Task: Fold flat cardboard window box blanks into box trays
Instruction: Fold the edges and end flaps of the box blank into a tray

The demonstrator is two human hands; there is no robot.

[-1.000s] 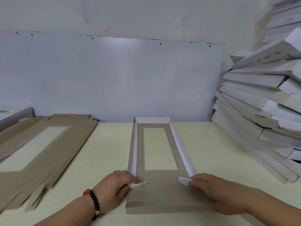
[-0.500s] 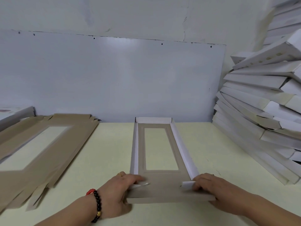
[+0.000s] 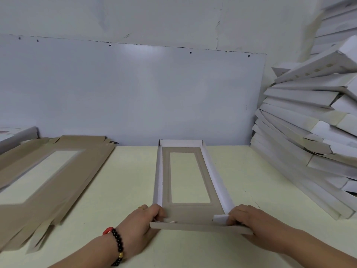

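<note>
A half-folded window box tray lies lengthwise on the pale yellow table, brown inside with a clear window. Its far wall and both long walls stand up, white inside. The near end flap is raised to a low angle. My left hand grips the tray's near left corner, fingers over a small white tab. My right hand grips the near right corner and pinches the white corner tab inward.
A stack of flat brown window blanks lies on the table at the left. Finished white trays are piled high along the right, leaning toward the table. A white wall panel stands right behind the tray.
The near end flap has risen from flat on the table to a low angle. Both hands moved slightly forward, tucking the corner tabs inward.
</note>
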